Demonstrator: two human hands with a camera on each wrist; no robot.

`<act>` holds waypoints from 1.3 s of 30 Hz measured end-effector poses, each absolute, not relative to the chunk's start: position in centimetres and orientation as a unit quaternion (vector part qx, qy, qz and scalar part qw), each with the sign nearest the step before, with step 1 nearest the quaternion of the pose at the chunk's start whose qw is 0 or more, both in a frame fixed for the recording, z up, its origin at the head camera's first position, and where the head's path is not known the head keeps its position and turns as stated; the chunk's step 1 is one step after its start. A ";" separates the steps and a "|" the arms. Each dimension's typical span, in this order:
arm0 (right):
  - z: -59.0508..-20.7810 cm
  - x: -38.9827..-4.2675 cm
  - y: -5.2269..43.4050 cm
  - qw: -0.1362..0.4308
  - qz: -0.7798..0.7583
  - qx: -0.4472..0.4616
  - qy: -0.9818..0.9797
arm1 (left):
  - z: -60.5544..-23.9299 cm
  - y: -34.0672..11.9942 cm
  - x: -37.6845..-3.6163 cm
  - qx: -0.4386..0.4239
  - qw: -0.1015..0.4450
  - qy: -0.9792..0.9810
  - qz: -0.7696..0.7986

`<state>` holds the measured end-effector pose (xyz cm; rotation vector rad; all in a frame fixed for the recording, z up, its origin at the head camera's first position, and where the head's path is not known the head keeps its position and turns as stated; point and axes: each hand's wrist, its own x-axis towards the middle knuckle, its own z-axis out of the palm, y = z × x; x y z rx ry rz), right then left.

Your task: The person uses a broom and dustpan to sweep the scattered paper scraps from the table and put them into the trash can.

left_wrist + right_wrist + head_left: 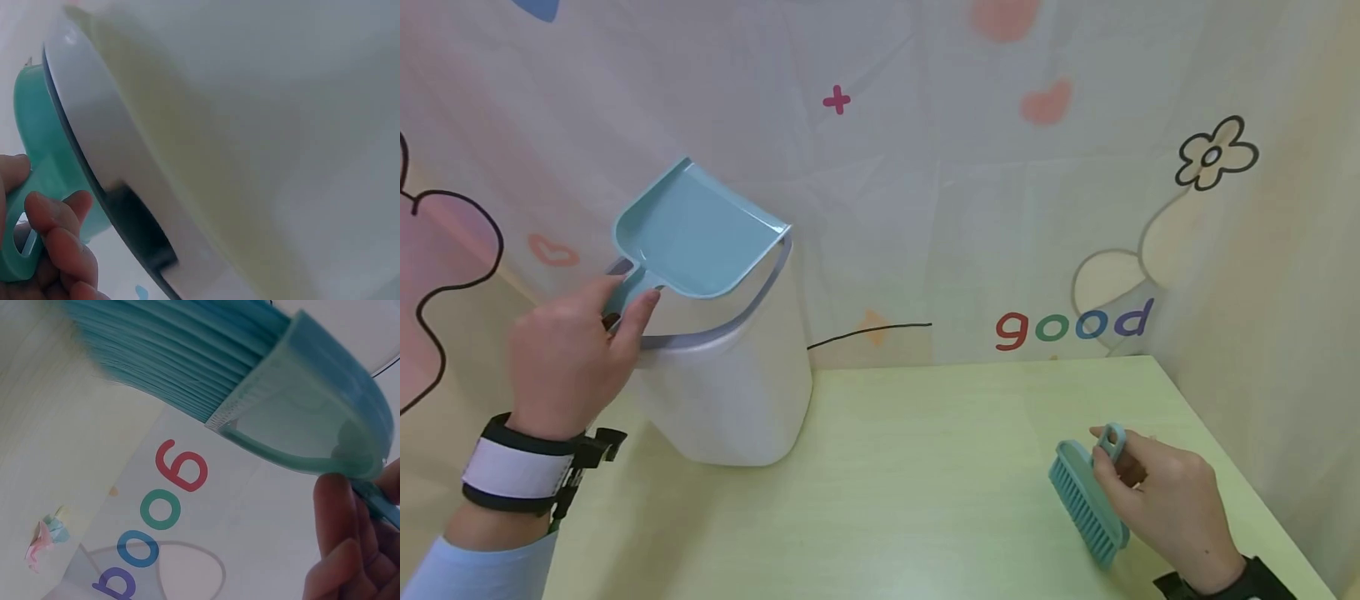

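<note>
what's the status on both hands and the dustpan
Left hand grips dustpan handle, pan tipped over white bin. Right hand holds teal brush on table. Nothing between them.

Pale teal dustpan (700,233) and brush (1086,500), white bin (730,392) with grey rim, pale yellow-green table (887,483), pastel cartoon-printed curtain (1000,167).

The counter (925,500) is a pale yellow-green surface, set against a printed backdrop on its far and right sides. A white bin (730,392) stands directly on it at the far left — upright, close to the backdrop. A small scrap of coloured paper (45,537) lies on the counter too — seen only in the right wrist view.
</note>
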<state>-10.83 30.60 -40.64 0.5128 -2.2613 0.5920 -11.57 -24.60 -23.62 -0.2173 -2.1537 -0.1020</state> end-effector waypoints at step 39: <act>-40.5 -10.8 30.3 0.364 0.229 0.199 -0.881 | -45.2 -11.5 -10.2 -0.189 0.158 -0.958 -0.148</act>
